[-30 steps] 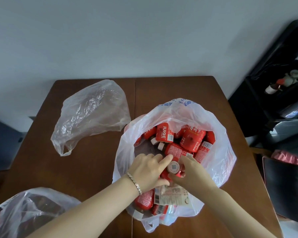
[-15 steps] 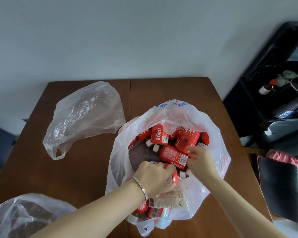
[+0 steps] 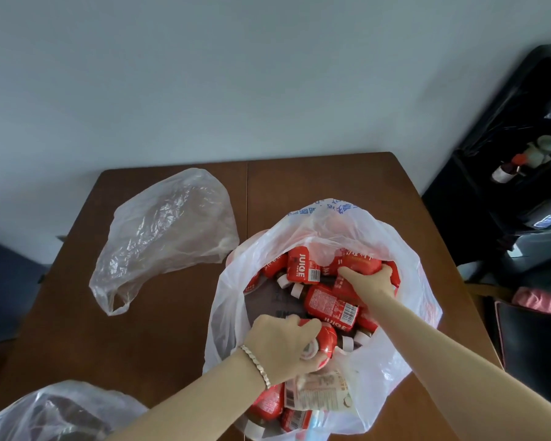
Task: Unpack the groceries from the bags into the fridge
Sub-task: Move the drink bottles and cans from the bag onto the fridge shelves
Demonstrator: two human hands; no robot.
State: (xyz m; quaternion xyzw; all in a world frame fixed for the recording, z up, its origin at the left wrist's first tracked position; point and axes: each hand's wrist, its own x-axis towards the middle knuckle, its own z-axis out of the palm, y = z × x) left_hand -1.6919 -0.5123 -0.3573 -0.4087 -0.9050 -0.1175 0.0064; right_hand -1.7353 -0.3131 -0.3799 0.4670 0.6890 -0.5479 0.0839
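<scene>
View from above of a brown wooden table [image 3: 178,326] against a pale wall. A white plastic grocery bag [image 3: 392,370] sits open on it, full of small red-labelled juice bottles [image 3: 331,305] with white caps, lying jumbled on their sides. Both of the person's bare arms reach into the bag.

The left hand [image 3: 280,348], with a silver bracelet [image 3: 256,366] at the wrist, is clenched around 1 red bottle [image 3: 326,342] at the near side of the pile, its white cap facing the camera. This grip is the same as half a second ago.

The right hand [image 3: 368,281] has moved. A second ago it was beside the left hand, touching that same bottle; now it has stretched to the far side of the bag and its fingers curl over another red bottle [image 3: 360,265] near the far rim. The grasp looks formed, but the bottle has not yet lifted clear.

This suggests the person is collecting 1 bottle per hand before carrying them off. Nearly all the bottles remain in the bag, so unpacking is at an early stage. No fridge can be identified in view; a dark shelf unit [image 3: 503,173] stands to the right.

2 other thin clear bags lie on the table: a crumpled one [image 3: 166,237] at the far left, and another [image 3: 54,412] at the near left corner.
</scene>
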